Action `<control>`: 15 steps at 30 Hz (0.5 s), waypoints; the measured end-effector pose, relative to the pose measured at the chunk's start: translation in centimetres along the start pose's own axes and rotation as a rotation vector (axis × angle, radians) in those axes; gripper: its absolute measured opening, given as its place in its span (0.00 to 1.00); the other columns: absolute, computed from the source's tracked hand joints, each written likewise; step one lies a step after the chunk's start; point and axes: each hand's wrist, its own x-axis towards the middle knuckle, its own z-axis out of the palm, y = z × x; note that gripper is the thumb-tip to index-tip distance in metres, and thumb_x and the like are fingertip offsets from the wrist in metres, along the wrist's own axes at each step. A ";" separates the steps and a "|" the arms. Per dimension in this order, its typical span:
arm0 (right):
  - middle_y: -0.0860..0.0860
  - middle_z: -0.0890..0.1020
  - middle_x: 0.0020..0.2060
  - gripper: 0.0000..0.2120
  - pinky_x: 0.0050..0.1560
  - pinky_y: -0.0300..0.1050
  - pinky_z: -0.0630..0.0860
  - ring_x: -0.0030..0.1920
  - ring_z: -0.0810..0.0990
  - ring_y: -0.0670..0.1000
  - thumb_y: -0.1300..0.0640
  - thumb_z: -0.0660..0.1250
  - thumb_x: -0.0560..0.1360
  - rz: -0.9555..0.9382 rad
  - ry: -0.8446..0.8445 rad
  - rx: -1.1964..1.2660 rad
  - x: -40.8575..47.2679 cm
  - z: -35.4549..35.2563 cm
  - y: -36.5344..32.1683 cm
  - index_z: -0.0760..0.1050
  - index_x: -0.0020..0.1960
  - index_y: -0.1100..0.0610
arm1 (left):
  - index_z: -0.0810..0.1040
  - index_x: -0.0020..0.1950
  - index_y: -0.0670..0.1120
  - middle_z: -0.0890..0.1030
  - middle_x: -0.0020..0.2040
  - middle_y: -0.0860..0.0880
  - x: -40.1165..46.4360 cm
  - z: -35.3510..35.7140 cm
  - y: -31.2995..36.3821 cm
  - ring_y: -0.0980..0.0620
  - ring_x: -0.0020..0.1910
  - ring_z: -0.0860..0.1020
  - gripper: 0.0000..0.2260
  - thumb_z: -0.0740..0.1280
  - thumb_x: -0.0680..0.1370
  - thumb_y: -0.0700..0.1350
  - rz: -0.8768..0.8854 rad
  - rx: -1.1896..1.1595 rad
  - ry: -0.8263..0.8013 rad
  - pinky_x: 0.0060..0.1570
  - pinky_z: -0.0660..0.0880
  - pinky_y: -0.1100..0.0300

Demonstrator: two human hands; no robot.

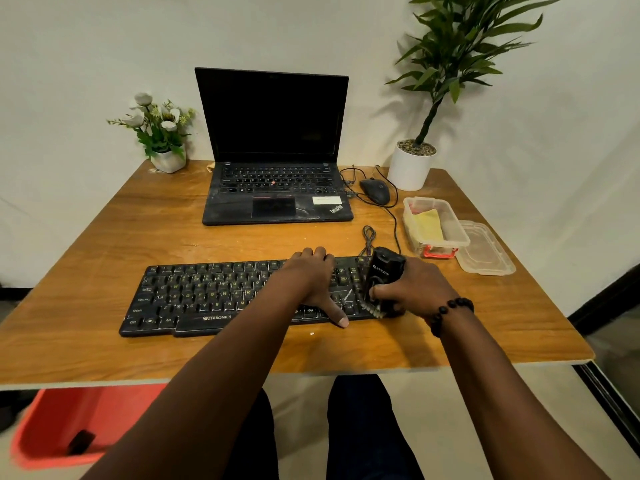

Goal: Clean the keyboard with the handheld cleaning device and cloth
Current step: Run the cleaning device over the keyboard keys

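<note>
We see a wood-grain surface (166, 216) with a slight sheen. On it, the keyboard (194, 299) is dusty matt black plastic. Right of the keyboard, a clear plastic box (446, 216) holds yellow cloth (429, 225).

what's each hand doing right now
Left hand: open, pressed flat on the keyboard, holding nothing.
Right hand: closed around the handheld cleaning device, at the keyboard's right end.

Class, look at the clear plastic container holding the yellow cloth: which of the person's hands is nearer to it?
Right. The right hand grips the cleaning device just in front of the container; the left hand rests on the keyboard farther left.
</note>
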 end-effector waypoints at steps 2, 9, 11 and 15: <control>0.49 0.83 0.46 0.19 0.47 0.48 0.80 0.46 0.81 0.49 0.51 0.77 0.65 -0.031 0.086 0.067 0.3 0.2 -0.6 0.78 0.54 0.52 | 0.51 0.80 0.43 0.57 0.78 0.42 -0.1 0.0 -0.2 0.39 0.76 0.58 0.60 0.72 0.61 0.74 -0.009 0.000 -0.002 0.73 0.60 0.43; 0.50 0.83 0.49 0.23 0.46 0.46 0.79 0.48 0.81 0.51 0.51 0.76 0.65 -0.033 0.243 0.039 1.2 2.8 -1.6 0.76 0.58 0.52 | 0.52 0.80 0.42 0.58 0.78 0.42 -0.1 0.1 0.2 0.40 0.75 0.59 0.59 0.71 0.61 0.74 -0.004 0.014 0.005 0.72 0.61 0.44; 0.50 0.83 0.47 0.21 0.43 0.44 0.77 0.46 0.80 0.51 0.50 0.76 0.65 -0.031 0.199 -0.017 0.5 2.8 -1.3 0.76 0.56 0.51 | 0.53 0.80 0.43 0.59 0.77 0.42 0.0 0.0 0.1 0.40 0.75 0.60 0.59 0.71 0.61 0.75 0.000 0.017 0.021 0.72 0.62 0.44; 0.48 0.83 0.47 0.21 0.42 0.40 0.75 0.47 0.79 0.49 0.50 0.76 0.65 -0.058 0.000 -0.066 -1.3 1.5 -0.9 0.77 0.57 0.51 | 0.53 0.80 0.43 0.59 0.77 0.42 0.0 -0.1 -0.1 0.40 0.75 0.60 0.59 0.71 0.61 0.74 0.001 0.023 0.021 0.72 0.61 0.44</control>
